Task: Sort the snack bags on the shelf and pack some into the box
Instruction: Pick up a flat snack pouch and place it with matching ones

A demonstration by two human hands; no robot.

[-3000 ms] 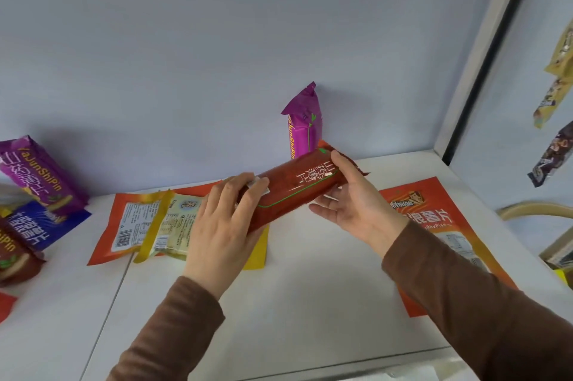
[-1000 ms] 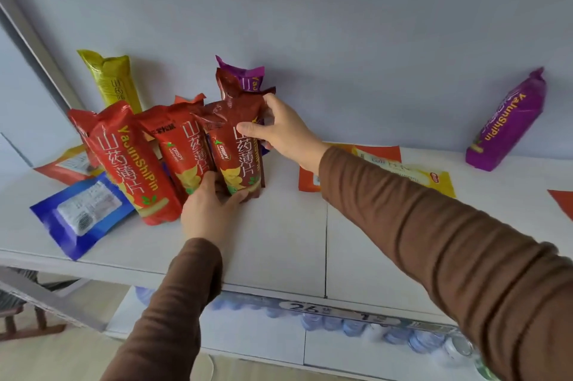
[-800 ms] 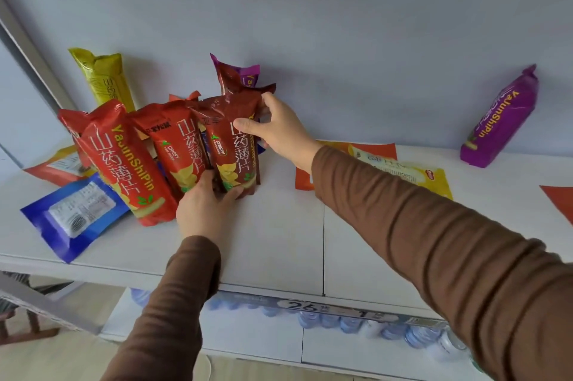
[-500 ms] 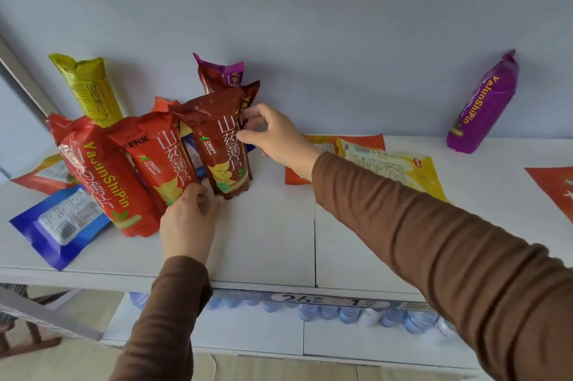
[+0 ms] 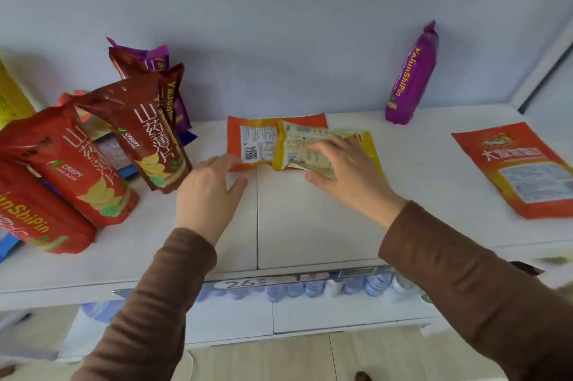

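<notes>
White laminate shelf (image 5: 310,225), mid-depth: my right hand (image 5: 347,169) pinches the flat yellow foil bag (image 5: 297,151); my left hand (image 5: 207,191), fingers loosely extended, touches the flat orange bag (image 5: 248,140) beneath it.

Pale blue-grey back wall (image 5: 279,8), plain, evenly lit by soft daylight. White shelf (image 5: 310,225) made of panels, a seam running front to back. White upright post (image 5: 539,70) at the far right. Bottled water (image 5: 310,286) on a lower level. Light wood floor (image 5: 372,359) below.
</notes>
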